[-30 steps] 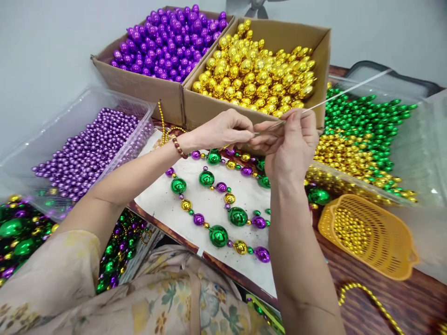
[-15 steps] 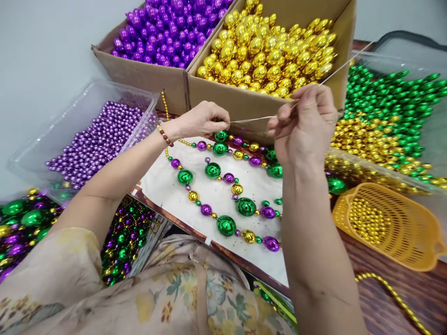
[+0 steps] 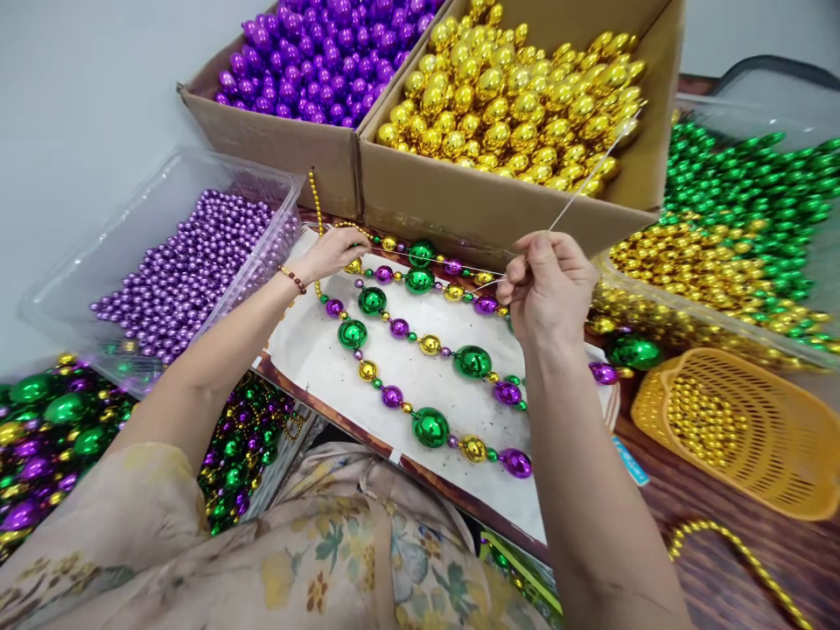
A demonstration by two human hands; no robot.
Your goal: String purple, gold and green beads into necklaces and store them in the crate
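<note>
A thin white string point(image 3: 570, 201) runs between my two hands and slants up past the right one, in front of the gold beads. My left hand point(image 3: 332, 255) is closed at the string's left part, over the far left edge of the white mat point(image 3: 302, 350); a gold bead point(image 3: 353, 265) shows just under its fingers. My right hand point(image 3: 551, 284) pinches the string above the mat's right side. Between them on the mat lie curved strands of green, purple and gold beads, including a large green bead point(image 3: 472, 361) and another green bead point(image 3: 430, 428). My right forearm hides the strands' right ends.
Behind the mat stand cardboard boxes of purple beads point(image 3: 315, 70) and gold beads point(image 3: 486, 105). Clear bins hold small purple beads point(image 3: 190, 262) at left and green and gold beads point(image 3: 741, 192) at right. An orange basket point(image 3: 780, 437) sits on the wooden table point(image 3: 741, 560).
My left hand has moved left, and my right hand has come down and slightly left, so the string between them is longer. The middle bead strand has shifted left and straightened.
</note>
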